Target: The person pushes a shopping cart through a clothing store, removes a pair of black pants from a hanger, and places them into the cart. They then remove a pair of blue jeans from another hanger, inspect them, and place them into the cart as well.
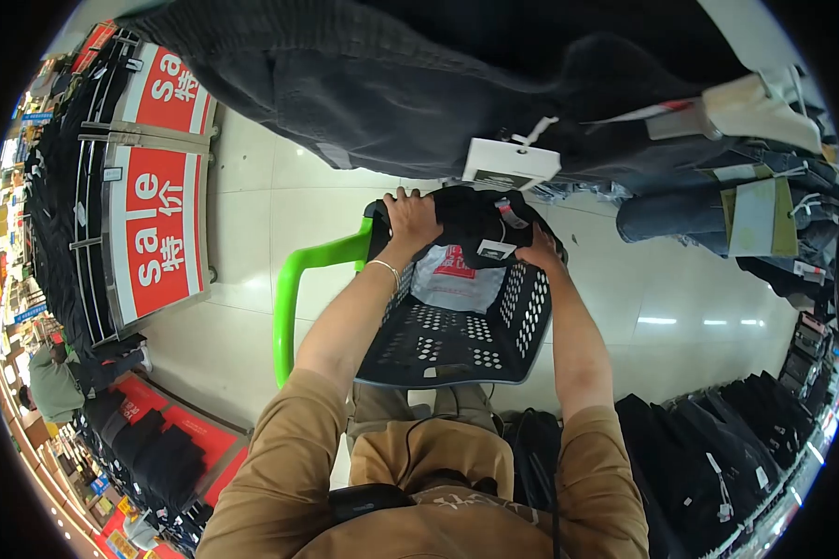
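Note:
A folded black garment [475, 212] with white tags lies across the far end of a black perforated shopping basket [449, 359] with a green handle [291, 289]. My left hand [414, 222] is closed over the garment's left end, by the basket's rim. At the garment's right end my right hand [541, 250] grips the cloth, its fingertips partly hidden. Beneath the garment, inside the basket, is a pale plastic bag [457, 287] with a red print.
Large dark trousers [364, 102] with a white tag [511, 164] hang close above the basket. Jeans [671, 214] hang at the right. Red sale signs [163, 233] front a rack at the left. Black clothes [708, 447] hang at lower right. A person in green [58, 384] is far left.

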### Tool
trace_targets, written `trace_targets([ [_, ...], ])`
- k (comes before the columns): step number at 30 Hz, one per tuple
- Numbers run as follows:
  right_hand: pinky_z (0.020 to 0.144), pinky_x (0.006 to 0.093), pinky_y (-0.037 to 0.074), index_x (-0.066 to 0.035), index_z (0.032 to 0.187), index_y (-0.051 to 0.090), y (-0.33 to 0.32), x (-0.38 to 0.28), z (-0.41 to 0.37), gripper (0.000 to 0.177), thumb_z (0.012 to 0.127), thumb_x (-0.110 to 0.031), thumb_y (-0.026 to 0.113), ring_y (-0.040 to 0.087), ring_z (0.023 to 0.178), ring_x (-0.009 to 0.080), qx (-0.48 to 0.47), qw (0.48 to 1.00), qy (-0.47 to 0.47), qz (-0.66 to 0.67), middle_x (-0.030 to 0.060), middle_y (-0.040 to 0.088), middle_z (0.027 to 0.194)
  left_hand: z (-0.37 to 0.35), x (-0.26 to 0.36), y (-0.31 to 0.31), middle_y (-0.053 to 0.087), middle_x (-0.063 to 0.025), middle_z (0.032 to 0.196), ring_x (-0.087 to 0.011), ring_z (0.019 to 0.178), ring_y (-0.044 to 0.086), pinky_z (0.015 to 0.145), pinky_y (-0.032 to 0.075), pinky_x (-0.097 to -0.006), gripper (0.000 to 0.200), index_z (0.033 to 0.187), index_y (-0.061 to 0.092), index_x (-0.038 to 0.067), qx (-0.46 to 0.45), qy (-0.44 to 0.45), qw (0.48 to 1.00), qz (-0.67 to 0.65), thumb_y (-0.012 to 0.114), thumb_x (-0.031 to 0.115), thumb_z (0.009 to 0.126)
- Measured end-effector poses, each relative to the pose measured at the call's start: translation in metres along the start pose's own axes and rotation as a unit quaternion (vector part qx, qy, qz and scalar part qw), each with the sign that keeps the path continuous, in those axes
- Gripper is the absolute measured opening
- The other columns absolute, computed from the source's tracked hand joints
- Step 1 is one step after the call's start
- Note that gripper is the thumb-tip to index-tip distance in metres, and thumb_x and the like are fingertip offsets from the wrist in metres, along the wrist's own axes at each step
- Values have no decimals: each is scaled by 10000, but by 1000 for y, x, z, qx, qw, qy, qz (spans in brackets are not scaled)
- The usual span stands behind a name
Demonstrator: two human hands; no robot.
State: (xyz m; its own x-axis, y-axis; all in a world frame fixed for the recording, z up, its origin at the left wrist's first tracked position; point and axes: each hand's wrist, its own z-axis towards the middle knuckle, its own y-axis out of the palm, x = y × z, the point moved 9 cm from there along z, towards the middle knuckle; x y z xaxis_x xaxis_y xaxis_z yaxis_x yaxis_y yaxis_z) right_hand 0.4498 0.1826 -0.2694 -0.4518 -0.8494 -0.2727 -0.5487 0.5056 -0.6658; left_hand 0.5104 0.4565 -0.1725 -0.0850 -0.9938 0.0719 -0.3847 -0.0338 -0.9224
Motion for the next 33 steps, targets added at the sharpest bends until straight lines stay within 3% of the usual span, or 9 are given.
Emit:
trace_targets([
  [2, 1033, 458, 286, -72, 1383, 276, -15, 9, -12, 917, 591, -306, 673, 343, 1277, 327, 28, 971, -85, 221, 175, 369, 1372, 1, 5, 1, 594, -88, 1040, -289, 1075, 468, 911, 297, -511, 489, 1014, 630, 127, -17, -7, 1000, -8, 683, 369, 593],
  [3, 915, 348, 419, -24, 1213, 474, -22, 36, -16, 628, 630, -162, 661, 538, 1071, 343, 205, 951, -73, 220, 203, 575, 1117, -3, 9, -9, 586, -94, 1047, -294, 1071, 472, 918, 300, -505, 485, 1015, 623, 121, -1, 11, 999, -37, 689, 360, 598],
  [8, 822, 357, 467, 20, 1004, 592, -18, 86, -62, 370, 671, -136, 623, 615, 922, 329, 319, 870, -68, 369, 212, 633, 944, -66, -8, -34, 535, -131, 1046, -343, 1072, 448, 941, 321, -471, 452, 1060, 573, 90, 333, 98, 899, -267, 684, 200, 636],
  [12, 713, 346, 507, 24, 1140, 534, 38, 113, -34, 436, 723, -75, 609, 627, 841, 282, 242, 939, -14, 243, 180, 626, 1004, -105, -24, 16, 540, -149, 996, -350, 977, 507, 895, 388, -428, 465, 1112, 542, 58, 292, 37, 861, -415, 670, 140, 673],
  [15, 732, 456, 499, -83, 1379, 230, 76, 130, -9, 772, 727, -73, 644, 559, 979, 275, 202, 894, 43, 397, 113, 450, 1282, -103, -71, 114, 552, -139, 939, -217, 736, 579, 674, 486, -330, 498, 1190, 472, 30, 205, -263, 837, -433, 665, 127, 741],
  [18, 736, 467, 486, -103, 1363, 216, 64, 103, -23, 753, 749, -82, 651, 529, 1017, 251, 115, 773, 90, 617, 91, 426, 1274, -86, -48, 102, 565, -110, 942, -151, 696, 573, 594, 476, -268, 475, 1186, 465, 34, 75, -287, 662, -689, 664, 179, 780],
  [21, 727, 449, 486, -92, 1303, 284, 49, 103, -30, 631, 780, -87, 638, 541, 958, 220, 136, 782, 92, 601, 88, 458, 1198, -59, -48, 80, 506, -141, 1115, -132, 752, 575, 538, 467, -254, 603, 1278, 322, -45, 133, -230, 641, -720, 645, 194, 828],
  [29, 558, 328, 501, -25, 1177, 432, 47, 102, -13, 435, 795, -80, 634, 548, 626, 150, 120, 811, 161, 549, 66, 550, 928, -59, -58, 38, 587, -78, 635, -114, 475, 578, 407, 425, -233, 288, 807, 560, -45, 129, -142, 771, -607, 658, 226, 816],
  [33, 453, 255, 467, 56, 1048, 544, 36, 106, -13, 306, 798, -91, 641, 509, 527, 114, 153, 811, 126, 550, 54, 550, 691, -41, -64, -1, 585, -85, 595, -122, 471, 580, 423, 456, -229, 272, 850, 542, -68, 162, -116, 826, -528, 679, 163, 802],
])
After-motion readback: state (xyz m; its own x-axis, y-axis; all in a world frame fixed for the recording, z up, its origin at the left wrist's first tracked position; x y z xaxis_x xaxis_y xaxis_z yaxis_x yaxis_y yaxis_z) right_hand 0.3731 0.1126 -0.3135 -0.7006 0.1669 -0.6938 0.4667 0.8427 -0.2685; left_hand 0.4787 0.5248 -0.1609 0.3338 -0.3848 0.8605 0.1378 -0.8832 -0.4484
